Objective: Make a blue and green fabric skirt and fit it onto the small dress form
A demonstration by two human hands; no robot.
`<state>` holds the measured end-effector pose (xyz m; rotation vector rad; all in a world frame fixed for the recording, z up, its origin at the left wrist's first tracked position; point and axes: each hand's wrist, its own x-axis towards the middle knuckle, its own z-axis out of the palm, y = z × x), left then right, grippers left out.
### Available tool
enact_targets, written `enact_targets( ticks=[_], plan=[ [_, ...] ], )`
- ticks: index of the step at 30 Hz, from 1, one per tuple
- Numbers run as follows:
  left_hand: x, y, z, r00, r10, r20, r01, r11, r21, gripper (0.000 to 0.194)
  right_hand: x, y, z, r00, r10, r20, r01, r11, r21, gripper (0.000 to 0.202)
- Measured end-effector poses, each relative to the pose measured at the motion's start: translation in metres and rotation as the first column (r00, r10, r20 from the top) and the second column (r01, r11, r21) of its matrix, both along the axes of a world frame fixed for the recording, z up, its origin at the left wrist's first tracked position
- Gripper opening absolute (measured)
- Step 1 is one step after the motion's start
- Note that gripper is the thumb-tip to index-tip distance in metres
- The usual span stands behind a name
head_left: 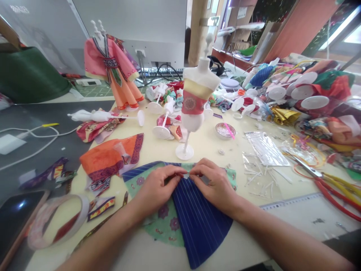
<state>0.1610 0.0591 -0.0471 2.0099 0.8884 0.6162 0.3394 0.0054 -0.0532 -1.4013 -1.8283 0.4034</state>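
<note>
A flared piece of cloth, dark blue with thin pale stripes and green with purple flowers, lies on the table; I see it as a small skirt piece (201, 218). My left hand (158, 184) pinches its top edge from the left. My right hand (216, 182) pinches the same edge a little to the right, fingertips close to the left ones. Something small and whitish shows between the fingertips, too small to name. Just beyond the cloth stands a white mini dress form (193, 96), upright on a round base, wrapped in a red and pale yellow band.
Left of the cloth lie an orange fabric piece (108, 156), a roll of tape (58, 222) and a phone (21, 226). A dressed form (113, 71) stands behind. Scissors (307, 167), a ruler (293, 201), a small bowl (225, 131) and piled doll forms (314, 101) are on the right.
</note>
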Motion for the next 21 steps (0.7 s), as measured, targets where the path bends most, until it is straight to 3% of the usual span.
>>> enact_targets(
  ticks=[6, 10, 14, 17, 21],
  plan=[
    [0.001, -0.001, -0.003, 1.000, 0.019, -0.019, -0.020, 0.999, -0.050, 0.025, 0.001, -0.003, 0.006, 0.999, 0.011, -0.051, -0.012, 0.999, -0.036, 0.012],
    [-0.002, -0.002, -0.005, 0.999, 0.037, -0.039, -0.040, 0.996, -0.076, 0.030, 0.011, -0.004, 0.012, 0.986, -0.051, -0.156, -0.002, 0.947, -0.320, 0.012],
    [-0.003, -0.006, -0.004, 0.998, -0.005, -0.067, 0.019, 0.977, 0.212, 0.018, 0.019, -0.003, 0.017, 0.958, -0.094, -0.273, -0.095, 0.791, -0.604, 0.018],
    [-0.003, -0.009, -0.003, 0.989, -0.130, -0.077, 0.151, 0.884, 0.443, 0.015, 0.019, -0.001, 0.019, 0.929, -0.141, -0.343, -0.162, 0.677, -0.718, 0.017],
    [0.000, -0.011, -0.002, 0.961, -0.247, -0.121, 0.272, 0.780, 0.563, 0.015, 0.018, 0.000, 0.018, 0.912, -0.145, -0.383, -0.217, 0.621, -0.753, 0.016]
  ],
)
